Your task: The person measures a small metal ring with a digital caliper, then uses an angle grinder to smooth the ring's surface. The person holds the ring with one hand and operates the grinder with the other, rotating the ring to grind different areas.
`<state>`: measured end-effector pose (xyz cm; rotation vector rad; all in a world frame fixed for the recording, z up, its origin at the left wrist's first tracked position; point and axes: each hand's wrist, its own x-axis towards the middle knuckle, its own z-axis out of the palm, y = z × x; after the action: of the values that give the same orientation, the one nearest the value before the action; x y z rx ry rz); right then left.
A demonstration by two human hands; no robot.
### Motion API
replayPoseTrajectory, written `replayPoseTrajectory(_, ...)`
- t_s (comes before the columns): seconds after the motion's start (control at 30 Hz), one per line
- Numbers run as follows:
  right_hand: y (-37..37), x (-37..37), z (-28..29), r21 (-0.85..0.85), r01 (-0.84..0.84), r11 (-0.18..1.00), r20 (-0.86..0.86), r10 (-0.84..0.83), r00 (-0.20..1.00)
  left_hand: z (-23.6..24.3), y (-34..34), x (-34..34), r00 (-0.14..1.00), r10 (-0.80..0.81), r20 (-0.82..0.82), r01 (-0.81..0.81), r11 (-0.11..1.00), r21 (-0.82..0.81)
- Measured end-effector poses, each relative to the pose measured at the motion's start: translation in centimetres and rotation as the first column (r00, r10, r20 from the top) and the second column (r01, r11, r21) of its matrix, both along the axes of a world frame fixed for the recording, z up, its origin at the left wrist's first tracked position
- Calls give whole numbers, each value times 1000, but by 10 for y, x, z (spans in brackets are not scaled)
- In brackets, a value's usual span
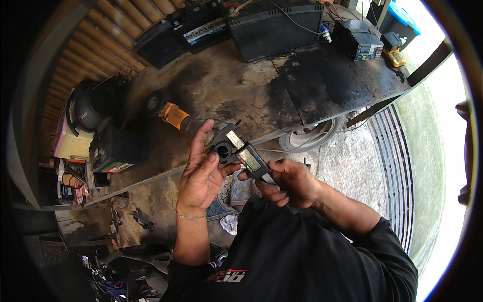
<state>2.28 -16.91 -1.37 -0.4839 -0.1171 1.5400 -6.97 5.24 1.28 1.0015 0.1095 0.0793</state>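
Note:
A black digital caliper (250, 160) with a small display is tilted in front of me, its jaws up at a dark part (222, 142) with a round hole. My left hand (200, 171) grips that part, thumb near the hole and index finger raised beside it. My right hand (292, 181) is closed around the caliper's beam below the display. An orange angle grinder (174, 115) lies on the stained workbench (251, 85) just beyond my hands.
Black batteries (274, 38), a small black device (358, 40) and a yellow tool (395, 56) line the bench's back. At left are another battery (113, 148) and a dark rounded appliance (97, 110). A wheel (307, 136) lies below the bench edge. A metal grille (394, 171) borders the right.

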Motion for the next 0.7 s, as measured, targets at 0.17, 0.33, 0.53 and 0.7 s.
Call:
replayPoseTrajectory(0.17, 0, -1, -4, -14, 22, 1000, 23, -21, 1000, -4, 3, 3, 999, -33, 10, 33, 999, 19)
replayPoseTrajectory(0.33, -1, 0, -4, -5, 51, 999, 68, -51, 996, -7, 2, 3, 1000, 3, -2, -3, 1000, 18)
replayPoseTrajectory(0.53, -1, 1, -5, 12, 57, 998, 76, -57, 995, -3, 1, 8, 1000, -16, 18, 16, 999, 29)
replayPoseTrajectory(0.7, -1, 2, -10, 28, 77, 997, 84, -79, 993, -3, 1, 7, 1000, 5, -7, -5, 1000, 18)
